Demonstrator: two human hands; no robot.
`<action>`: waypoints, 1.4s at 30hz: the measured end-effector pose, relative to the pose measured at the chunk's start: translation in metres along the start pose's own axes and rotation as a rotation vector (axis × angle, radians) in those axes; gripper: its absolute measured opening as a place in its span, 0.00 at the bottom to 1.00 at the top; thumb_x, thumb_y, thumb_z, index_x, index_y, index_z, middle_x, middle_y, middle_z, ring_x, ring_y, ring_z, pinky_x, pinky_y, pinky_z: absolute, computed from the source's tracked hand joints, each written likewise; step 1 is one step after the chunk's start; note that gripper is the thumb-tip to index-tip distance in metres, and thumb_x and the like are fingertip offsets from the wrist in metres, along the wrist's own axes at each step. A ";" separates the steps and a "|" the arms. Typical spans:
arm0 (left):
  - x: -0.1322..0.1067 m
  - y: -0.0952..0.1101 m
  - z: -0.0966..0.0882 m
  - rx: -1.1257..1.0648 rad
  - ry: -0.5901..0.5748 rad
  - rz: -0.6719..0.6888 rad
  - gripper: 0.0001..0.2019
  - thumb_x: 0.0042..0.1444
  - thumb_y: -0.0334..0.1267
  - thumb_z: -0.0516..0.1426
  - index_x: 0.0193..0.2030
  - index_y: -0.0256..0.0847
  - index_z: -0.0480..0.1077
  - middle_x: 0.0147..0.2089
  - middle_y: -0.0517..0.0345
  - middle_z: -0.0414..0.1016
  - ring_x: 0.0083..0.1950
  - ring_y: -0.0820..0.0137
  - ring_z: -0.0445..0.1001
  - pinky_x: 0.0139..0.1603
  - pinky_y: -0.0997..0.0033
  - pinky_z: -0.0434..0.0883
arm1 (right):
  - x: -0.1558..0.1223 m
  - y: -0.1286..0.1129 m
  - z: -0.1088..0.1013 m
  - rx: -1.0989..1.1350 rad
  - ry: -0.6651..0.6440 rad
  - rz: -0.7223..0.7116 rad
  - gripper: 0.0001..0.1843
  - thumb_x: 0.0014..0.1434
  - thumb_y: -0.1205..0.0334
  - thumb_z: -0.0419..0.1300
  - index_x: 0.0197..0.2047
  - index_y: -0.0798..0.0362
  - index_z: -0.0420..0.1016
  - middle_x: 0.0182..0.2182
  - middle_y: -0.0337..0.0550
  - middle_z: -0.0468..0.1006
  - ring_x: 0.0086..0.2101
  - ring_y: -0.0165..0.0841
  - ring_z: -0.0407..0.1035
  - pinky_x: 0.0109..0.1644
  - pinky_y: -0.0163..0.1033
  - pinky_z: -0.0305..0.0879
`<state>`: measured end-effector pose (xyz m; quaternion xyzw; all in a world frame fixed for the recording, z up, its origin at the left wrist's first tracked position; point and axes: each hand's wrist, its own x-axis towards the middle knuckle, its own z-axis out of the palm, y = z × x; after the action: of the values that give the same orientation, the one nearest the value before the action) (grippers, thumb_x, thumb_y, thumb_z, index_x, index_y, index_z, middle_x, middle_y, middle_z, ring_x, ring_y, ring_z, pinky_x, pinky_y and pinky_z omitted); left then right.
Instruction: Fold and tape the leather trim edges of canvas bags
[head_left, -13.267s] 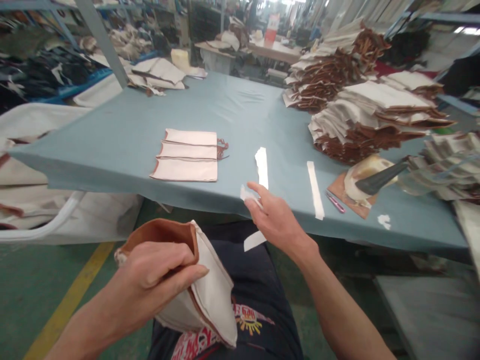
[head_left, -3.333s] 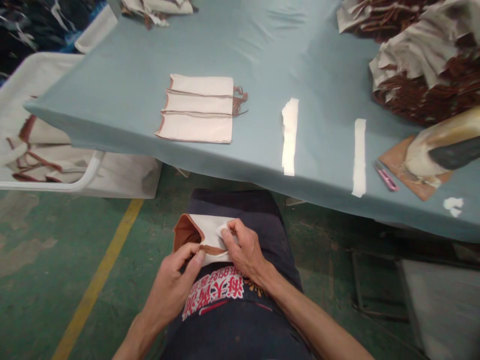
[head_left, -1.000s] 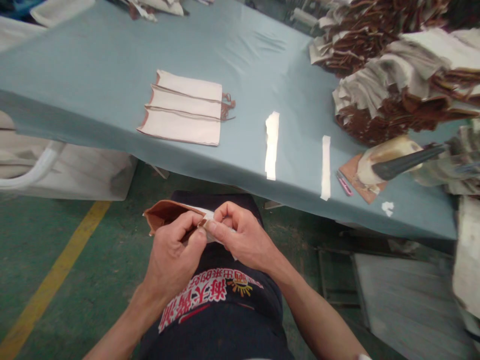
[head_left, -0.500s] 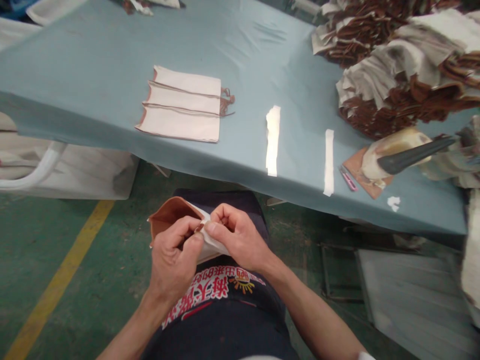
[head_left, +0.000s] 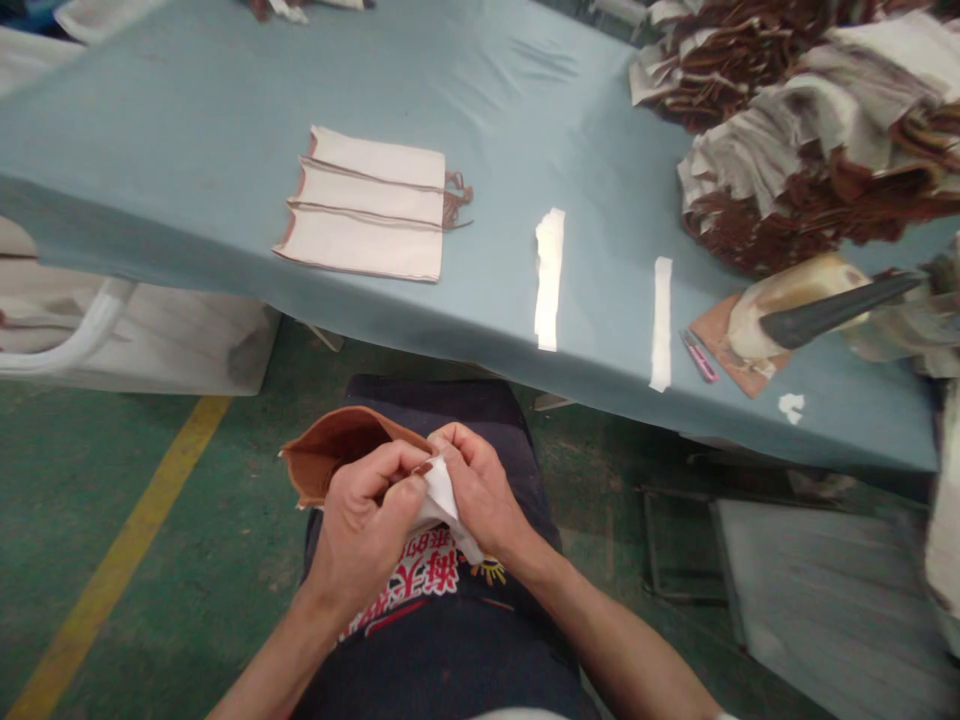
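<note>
Over my lap I hold a fabric pouch (head_left: 319, 455), brown on the face that shows at its wide open end and white on the other side. My left hand (head_left: 367, 520) is closed, thumb and forefinger pinching the pouch's edge. Right beside it, my right hand (head_left: 480, 490) is also closed on the same edge, where a white flap of the pouch hangs down between the hands. A small dark brown bit shows at the left fingertips; I cannot make out what it is.
Three white pouches (head_left: 367, 205) with brown cords lie overlapping on the blue-covered table (head_left: 480, 280). Two white strips (head_left: 550, 280), a pink cutter (head_left: 701, 358) and a glue bottle with a dark nozzle (head_left: 832, 310) are further right. Brown and white fabric piles (head_left: 795, 160) stand behind.
Both hands have shifted slightly right with the pouch. Its brown side now shows along more of the top, and the white part has folded down between my hands.
</note>
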<state>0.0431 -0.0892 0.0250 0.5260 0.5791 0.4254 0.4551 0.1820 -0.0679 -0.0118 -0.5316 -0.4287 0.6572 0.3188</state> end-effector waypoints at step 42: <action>0.049 0.004 -0.045 0.113 -0.258 0.080 0.17 0.65 0.46 0.59 0.27 0.43 0.76 0.25 0.61 0.74 0.24 0.71 0.66 0.25 0.75 0.64 | -0.037 -0.011 -0.046 -0.449 0.073 -0.409 0.14 0.60 0.60 0.64 0.50 0.49 0.74 0.45 0.45 0.82 0.45 0.40 0.76 0.53 0.45 0.72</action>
<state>-0.0010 -0.0407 0.0353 0.6235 0.5174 0.3387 0.4783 0.2349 -0.0851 0.0110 -0.5147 -0.6496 0.4489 0.3341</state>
